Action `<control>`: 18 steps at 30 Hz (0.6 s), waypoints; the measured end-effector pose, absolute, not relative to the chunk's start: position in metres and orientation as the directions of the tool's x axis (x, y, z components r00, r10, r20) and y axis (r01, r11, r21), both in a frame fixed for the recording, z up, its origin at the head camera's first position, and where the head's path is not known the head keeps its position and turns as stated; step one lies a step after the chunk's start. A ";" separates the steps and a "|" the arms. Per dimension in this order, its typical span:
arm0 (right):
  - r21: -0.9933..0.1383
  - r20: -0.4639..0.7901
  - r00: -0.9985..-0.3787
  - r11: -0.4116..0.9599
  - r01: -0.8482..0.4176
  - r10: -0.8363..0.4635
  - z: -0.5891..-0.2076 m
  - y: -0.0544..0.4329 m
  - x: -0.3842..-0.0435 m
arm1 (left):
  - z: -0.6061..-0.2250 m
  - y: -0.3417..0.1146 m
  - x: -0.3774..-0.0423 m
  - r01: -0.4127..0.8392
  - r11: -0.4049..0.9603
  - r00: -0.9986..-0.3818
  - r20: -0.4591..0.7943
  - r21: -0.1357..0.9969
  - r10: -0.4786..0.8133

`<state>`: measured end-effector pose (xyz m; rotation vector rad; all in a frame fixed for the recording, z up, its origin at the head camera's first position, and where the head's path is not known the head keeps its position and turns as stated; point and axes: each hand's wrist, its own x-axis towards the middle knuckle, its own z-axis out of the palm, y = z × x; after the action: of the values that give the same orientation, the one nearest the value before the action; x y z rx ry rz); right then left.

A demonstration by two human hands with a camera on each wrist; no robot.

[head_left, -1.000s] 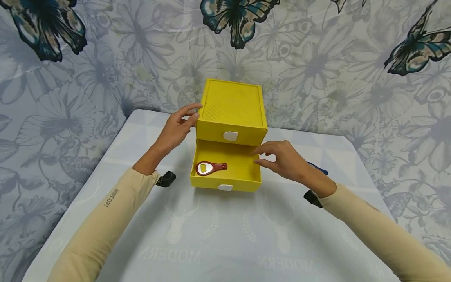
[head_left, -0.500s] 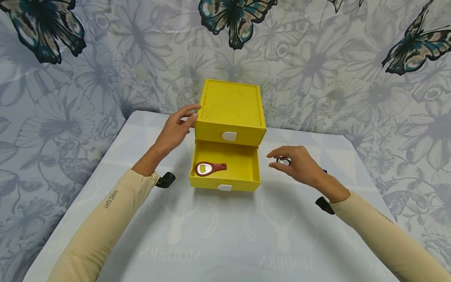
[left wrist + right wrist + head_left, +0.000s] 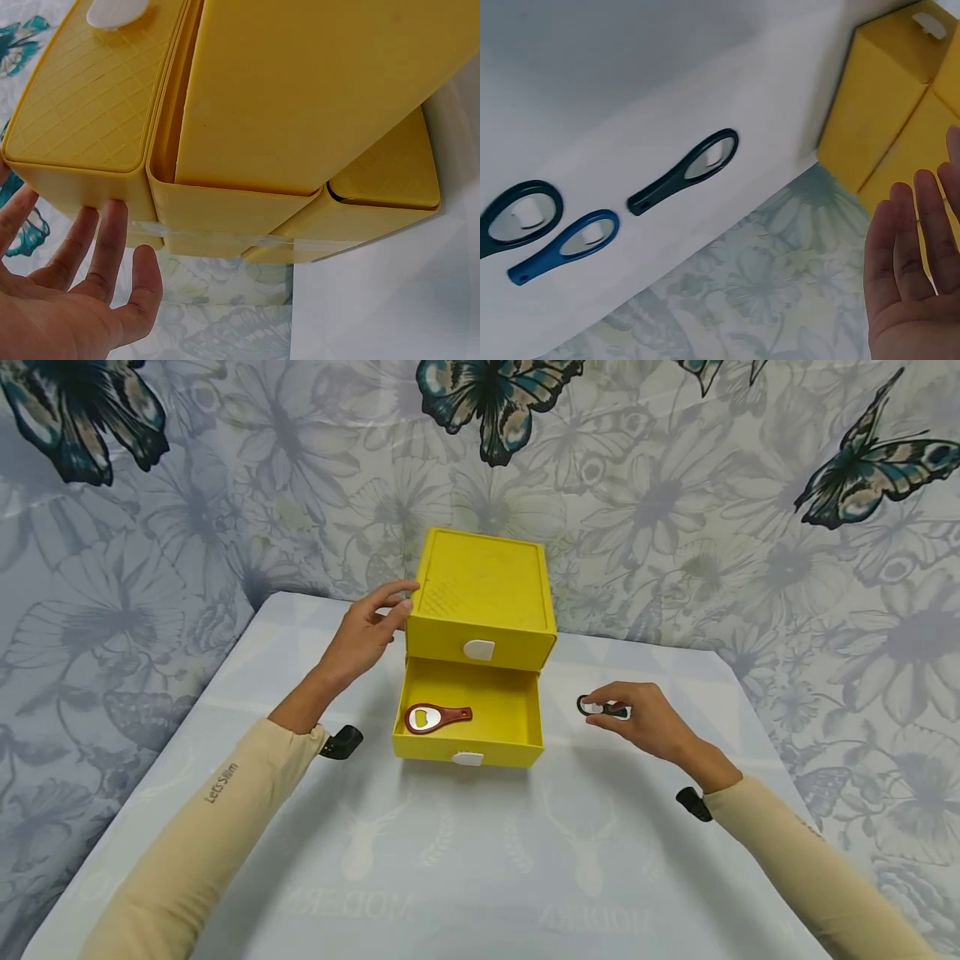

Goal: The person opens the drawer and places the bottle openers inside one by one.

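A yellow drawer unit (image 3: 487,578) stands at the back, its lower drawer (image 3: 426,748) pulled out. In that drawer lies a red bottle opener (image 3: 453,716). My left hand (image 3: 358,642) touches the unit's left side with spread fingers; the left wrist view shows its fingertips right at the yellow wall. To the right of the drawer, my right hand (image 3: 645,718) hovers with thumb and fingers apart over a dark bottle opener (image 3: 591,708). The right wrist view shows the right hand (image 3: 915,322) with straight fingers and nothing in them, and the dark green opener (image 3: 661,190) flat on the table.
Further along the table lie a blue bottle opener (image 3: 544,260) and another dark green opener (image 3: 511,222), partly cut off by the frame. The upper drawer (image 3: 438,639) is pushed in. A patterned curtain (image 3: 322,485) rises behind the white-covered table (image 3: 480,860).
My right hand has moved right, away from the drawer's right edge and over the dark bottle opener, which now shows between its fingers. The left hand stays at the unit; the view shifts slightly.
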<state>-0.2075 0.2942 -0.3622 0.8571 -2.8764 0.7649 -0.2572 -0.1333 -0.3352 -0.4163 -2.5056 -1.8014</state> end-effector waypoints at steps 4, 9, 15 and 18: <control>-0.418 0.163 -0.854 0.749 -0.514 -0.495 -0.370 0.308 -0.212 | -0.335 -0.133 -0.257 0.235 0.296 -0.964 0.182 0.926 0.197; -0.430 0.103 -0.865 0.762 -0.483 -0.491 -0.381 0.329 -0.220 | -0.334 -0.134 -0.257 0.239 0.303 -0.964 0.186 0.923 0.191; -0.430 -0.011 -0.900 0.814 -0.390 -0.436 -0.392 0.352 -0.223 | -0.334 -0.133 -0.257 0.217 0.306 -0.968 0.165 0.927 0.187; -0.412 -0.032 -0.909 0.834 -0.368 -0.417 -0.396 0.362 -0.224 | -0.333 -0.133 -0.256 0.211 0.308 -0.970 0.160 0.928 0.183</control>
<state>-0.2235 0.3624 -0.3957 0.6707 -3.1228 0.6621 -0.2563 -0.1325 -0.3334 -0.3799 -2.5205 -1.7934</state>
